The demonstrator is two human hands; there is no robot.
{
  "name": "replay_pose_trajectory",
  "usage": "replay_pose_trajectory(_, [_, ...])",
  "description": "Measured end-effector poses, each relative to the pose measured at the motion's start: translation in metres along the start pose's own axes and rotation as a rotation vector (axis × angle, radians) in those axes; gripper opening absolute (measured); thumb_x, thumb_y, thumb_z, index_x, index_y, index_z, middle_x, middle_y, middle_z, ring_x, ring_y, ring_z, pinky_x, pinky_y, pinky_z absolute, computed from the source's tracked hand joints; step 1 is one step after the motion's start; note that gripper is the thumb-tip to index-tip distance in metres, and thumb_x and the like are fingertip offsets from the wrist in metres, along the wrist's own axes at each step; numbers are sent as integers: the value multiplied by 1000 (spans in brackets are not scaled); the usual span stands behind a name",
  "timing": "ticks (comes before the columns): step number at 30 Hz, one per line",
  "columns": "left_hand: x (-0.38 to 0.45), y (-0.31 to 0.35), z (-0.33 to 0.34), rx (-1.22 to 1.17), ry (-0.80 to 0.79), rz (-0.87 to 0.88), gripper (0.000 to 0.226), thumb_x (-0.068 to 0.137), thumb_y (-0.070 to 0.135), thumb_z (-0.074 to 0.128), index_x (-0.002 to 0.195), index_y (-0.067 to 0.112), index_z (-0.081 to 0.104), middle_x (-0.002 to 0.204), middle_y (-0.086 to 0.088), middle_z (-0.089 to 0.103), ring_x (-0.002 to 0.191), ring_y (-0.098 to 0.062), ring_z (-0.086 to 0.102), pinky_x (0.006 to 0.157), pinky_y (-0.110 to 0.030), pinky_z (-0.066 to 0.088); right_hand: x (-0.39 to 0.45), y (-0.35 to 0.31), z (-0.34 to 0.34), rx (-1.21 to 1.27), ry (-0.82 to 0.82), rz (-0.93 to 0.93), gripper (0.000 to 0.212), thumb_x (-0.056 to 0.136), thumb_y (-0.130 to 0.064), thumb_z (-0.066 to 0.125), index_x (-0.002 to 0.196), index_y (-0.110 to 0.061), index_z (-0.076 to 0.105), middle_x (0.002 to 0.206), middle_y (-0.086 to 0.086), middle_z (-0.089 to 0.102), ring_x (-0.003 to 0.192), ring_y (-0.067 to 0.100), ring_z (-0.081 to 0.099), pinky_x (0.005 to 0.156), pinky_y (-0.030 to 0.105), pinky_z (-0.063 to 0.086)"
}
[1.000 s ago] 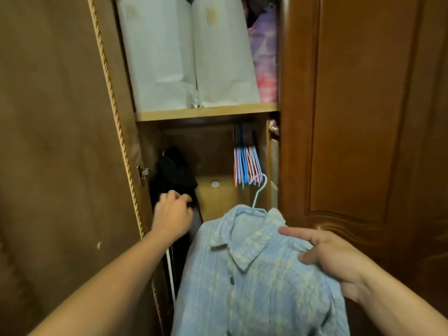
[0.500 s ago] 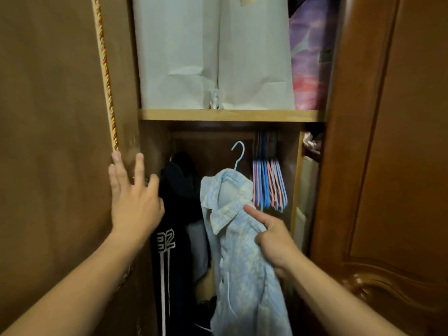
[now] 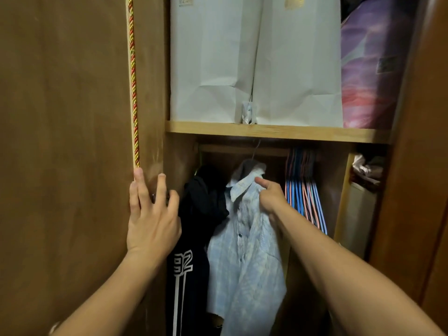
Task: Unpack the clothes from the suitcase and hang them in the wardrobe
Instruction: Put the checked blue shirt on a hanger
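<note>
A light blue buttoned shirt (image 3: pixel 244 258) hangs in the open wardrobe below the wooden shelf (image 3: pixel 274 132). Its hanger hook (image 3: pixel 256 149) reaches up towards the dark rail area. My right hand (image 3: pixel 270 197) grips the shirt at the shoulder beside the collar, fingers curled into the cloth. My left hand (image 3: pixel 151 217) rests flat with straight fingers against the edge of the left wardrobe door (image 3: pixel 68 141). A black garment with white print (image 3: pixel 194 238) hangs just left of the shirt. The suitcase is out of view.
A bunch of blue and pink empty hangers (image 3: pixel 304 190) hangs right of the shirt. White paper bags (image 3: pixel 254 59) and a purple package (image 3: pixel 371 64) fill the upper shelf. The right door (image 3: pixel 421 166) stands open. A side compartment holds crumpled cloth (image 3: pixel 366 170).
The shirt has risen from waist height up under the shelf, its hook now by the rail. My left hand left the black garment and went flat onto the door edge.
</note>
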State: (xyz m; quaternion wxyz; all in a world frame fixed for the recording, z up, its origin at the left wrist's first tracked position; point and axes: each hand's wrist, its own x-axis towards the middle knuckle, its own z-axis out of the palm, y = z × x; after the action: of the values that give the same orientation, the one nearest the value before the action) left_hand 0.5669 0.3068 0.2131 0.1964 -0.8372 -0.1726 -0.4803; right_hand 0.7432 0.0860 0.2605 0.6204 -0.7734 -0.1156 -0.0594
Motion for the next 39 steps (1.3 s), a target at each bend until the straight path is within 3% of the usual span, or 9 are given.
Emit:
replay_pose_trajectory(4, [-3,-2,4,8,12,17,36,75,23,68,106,5,67,153,-26,41,145,-63,-5,121,-63,6,15,31,6,66,-51,62,70,89,14,30,143,-25,52,149,16,47,113,27,63,87,39,60])
replay_pose_trajectory(7, [-1,-1,4,16,1,7,32,77,25,67,103,6,68,153,-25,40,145,-62,-6,121,-63,7,3,41,3,61,-112,42,78,84,21,31,147,-23,48,153,13,43,62,5,52,43,15,43])
replay_pose_trajectory(9, [-1,0,4,9,13,6,28,77,25,65,99,7,68,153,-24,41,145,-62,-7,122,-63,7,3,46,0,92,-126,48,80,85,22,37,149,-25,45,154,8,42,51,6,48,40,18,37])
replay_pose_trajectory(13, [-3,-1,3,5,14,15,26,78,25,64,97,7,69,153,-24,41,145,-62,-9,122,-62,3,-5,52,-5,244,-120,81,80,87,21,47,154,-22,34,137,3,60,100,19,68,77,35,60])
replay_pose_trajectory(16, [-3,-1,1,7,-2,19,26,80,25,61,98,8,69,154,-24,41,145,-62,-9,122,-63,4,-26,62,0,200,-141,63,58,90,14,46,130,-25,61,108,2,74,95,23,72,78,39,61])
replay_pose_trajectory(20, [-2,1,-3,-33,-2,30,32,77,20,62,105,7,68,154,-25,40,145,-62,-9,121,-62,1,-18,67,25,160,-205,-3,77,75,17,41,127,-35,66,112,1,74,103,25,70,93,49,57])
replay_pose_trajectory(27, [-3,-3,-10,-104,-59,67,41,74,17,57,112,4,67,150,-29,42,144,-64,-9,121,-64,-4,7,33,123,-35,-431,-108,64,81,1,53,137,-28,57,127,-1,67,119,24,61,104,45,49])
replay_pose_trajectory(33, [-5,-8,-13,-106,-114,102,27,78,11,58,103,4,65,149,-30,41,143,-63,-13,120,-65,-7,-16,27,138,-253,-598,-121,82,94,-40,65,159,-19,19,159,0,34,146,22,33,114,29,28])
replay_pose_trajectory(39, [-45,19,-11,-311,-139,64,35,71,12,65,106,12,64,150,-25,37,149,-48,13,124,-55,3,-67,92,96,-237,-611,-142,51,101,-13,54,150,-18,43,127,-14,60,117,3,56,98,19,41])
